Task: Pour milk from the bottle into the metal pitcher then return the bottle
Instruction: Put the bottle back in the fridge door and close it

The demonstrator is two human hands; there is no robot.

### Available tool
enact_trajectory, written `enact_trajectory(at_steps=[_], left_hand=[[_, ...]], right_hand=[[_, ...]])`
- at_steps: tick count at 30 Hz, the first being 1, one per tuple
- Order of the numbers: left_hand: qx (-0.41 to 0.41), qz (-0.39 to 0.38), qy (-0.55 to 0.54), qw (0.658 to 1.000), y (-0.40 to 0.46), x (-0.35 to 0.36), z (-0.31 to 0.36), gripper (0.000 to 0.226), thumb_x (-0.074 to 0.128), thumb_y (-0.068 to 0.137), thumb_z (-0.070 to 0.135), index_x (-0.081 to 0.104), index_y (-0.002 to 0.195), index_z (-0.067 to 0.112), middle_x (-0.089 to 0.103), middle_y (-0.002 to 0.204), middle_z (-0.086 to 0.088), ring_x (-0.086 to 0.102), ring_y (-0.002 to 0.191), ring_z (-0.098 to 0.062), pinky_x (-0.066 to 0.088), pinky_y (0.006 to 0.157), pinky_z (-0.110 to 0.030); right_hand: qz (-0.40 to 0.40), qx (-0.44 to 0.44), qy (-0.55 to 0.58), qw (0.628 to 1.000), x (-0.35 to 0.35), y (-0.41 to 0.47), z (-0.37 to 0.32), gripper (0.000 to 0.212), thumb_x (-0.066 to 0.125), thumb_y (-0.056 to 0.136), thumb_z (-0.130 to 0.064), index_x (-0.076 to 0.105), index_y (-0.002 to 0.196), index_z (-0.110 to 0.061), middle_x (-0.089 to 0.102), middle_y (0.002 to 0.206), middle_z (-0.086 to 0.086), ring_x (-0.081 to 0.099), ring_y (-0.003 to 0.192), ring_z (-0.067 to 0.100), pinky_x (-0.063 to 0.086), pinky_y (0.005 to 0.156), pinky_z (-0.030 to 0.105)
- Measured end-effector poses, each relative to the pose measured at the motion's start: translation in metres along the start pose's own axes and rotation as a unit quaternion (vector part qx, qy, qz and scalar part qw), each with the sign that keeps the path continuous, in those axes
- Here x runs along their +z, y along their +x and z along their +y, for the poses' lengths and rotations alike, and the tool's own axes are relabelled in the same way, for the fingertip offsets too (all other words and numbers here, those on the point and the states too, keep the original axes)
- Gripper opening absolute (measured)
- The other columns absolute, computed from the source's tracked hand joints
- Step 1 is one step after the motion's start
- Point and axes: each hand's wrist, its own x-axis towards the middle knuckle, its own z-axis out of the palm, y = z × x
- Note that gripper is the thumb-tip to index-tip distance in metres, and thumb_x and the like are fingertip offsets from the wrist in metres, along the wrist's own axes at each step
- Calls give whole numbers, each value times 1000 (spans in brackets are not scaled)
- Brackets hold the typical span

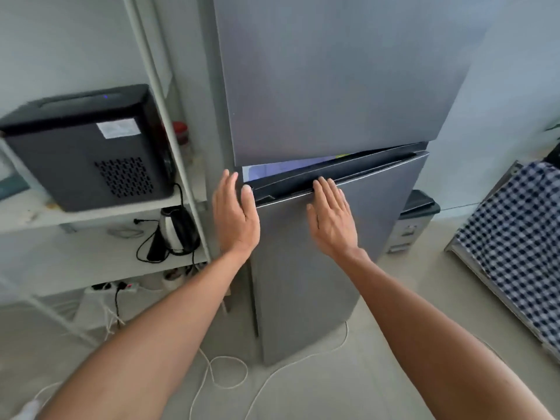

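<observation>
A tall grey fridge [333, 80] fills the middle of the head view. Its lower door [303, 283] stands slightly ajar, with a lit gap along its top edge. My left hand [235, 213] is flat and empty, held at the door's left top corner with the thumb near the edge. My right hand [331, 215] lies flat on the door's front just under the top edge, fingers apart. No milk bottle or metal pitcher is in sight.
A white shelf unit [91, 213] at the left carries a black appliance [88, 147] and, lower, an electric kettle [175, 228]. Cables and a power strip [115, 287] lie on the floor. A checked cloth [515, 237] covers something at the right.
</observation>
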Motion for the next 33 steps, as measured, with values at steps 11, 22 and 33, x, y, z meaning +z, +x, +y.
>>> enact_trajectory(at_steps=[11, 22, 33], left_hand=[[130, -186, 303, 926, -22, 25, 5, 63, 25, 112, 42, 23, 164, 7, 14, 173, -9, 5, 161, -21, 4, 130, -40], [115, -225, 321, 913, 14, 28, -2, 65, 24, 112, 46, 19, 165, 8, 12, 174, -9, 2, 161, -20, -2, 130, -34], [135, -211, 309, 917, 16, 31, -14, 65, 31, 111, 44, 22, 164, 7, 15, 173, -10, 4, 161, -19, 3, 130, -36]], right_hand=[[-107, -42, 1, 993, 14, 27, 6, 67, 36, 106, -21, 9, 164, 0, 4, 172, 14, -2, 159, 29, 8, 129, 44], [-159, -44, -12, 986, 16, 52, 3, 72, 32, 103, -16, -4, 164, -4, -9, 172, 11, -13, 158, 25, 1, 129, 39], [-145, -28, 5, 989, 28, 52, 1, 77, 36, 98, -12, -1, 164, -3, -7, 172, 12, -13, 158, 26, 3, 129, 40]])
